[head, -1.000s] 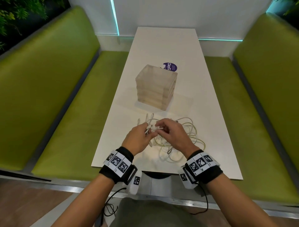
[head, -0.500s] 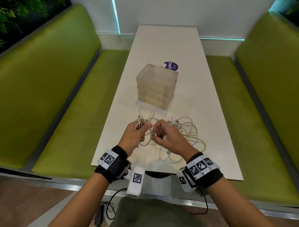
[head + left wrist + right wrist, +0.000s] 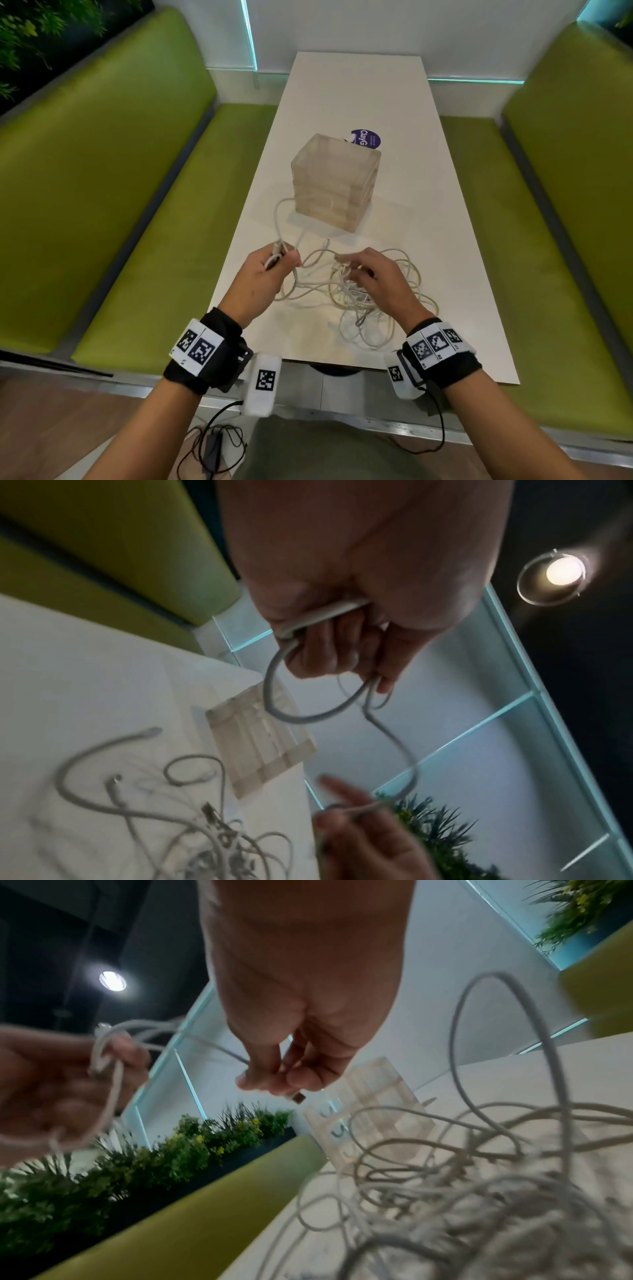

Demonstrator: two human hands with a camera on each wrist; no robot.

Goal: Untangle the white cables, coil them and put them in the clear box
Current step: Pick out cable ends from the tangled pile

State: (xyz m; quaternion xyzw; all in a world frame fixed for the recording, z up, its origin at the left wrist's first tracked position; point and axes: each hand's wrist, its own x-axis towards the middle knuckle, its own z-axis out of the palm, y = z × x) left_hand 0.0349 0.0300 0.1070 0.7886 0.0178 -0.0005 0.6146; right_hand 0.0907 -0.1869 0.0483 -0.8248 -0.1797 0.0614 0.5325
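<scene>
A tangle of white cables [image 3: 373, 301] lies on the white table [image 3: 359, 85] near its front edge. My left hand [image 3: 279, 260] is curled round a folded length of one cable; a loop [image 3: 279, 219] of it rises toward the clear box [image 3: 334, 181]. My right hand [image 3: 346, 269] hovers over the tangle. In the right wrist view its fingertips [image 3: 260, 1081] pinch a thin cable just behind a small metal plug [image 3: 298, 1097]. The left wrist view shows the left hand [image 3: 329, 645] closed on the cable, which runs on to the right hand [image 3: 356, 821].
The clear box stands mid-table, closed on top as far as I can tell. A purple round sticker [image 3: 365, 138] lies behind it. Green benches [image 3: 113, 192] flank the table on both sides. A white wall closes the far end.
My hands have drawn apart. The left hand moved left with its cable, pulling a long loop out of the tangle toward the box. The right hand stays over the tangle.
</scene>
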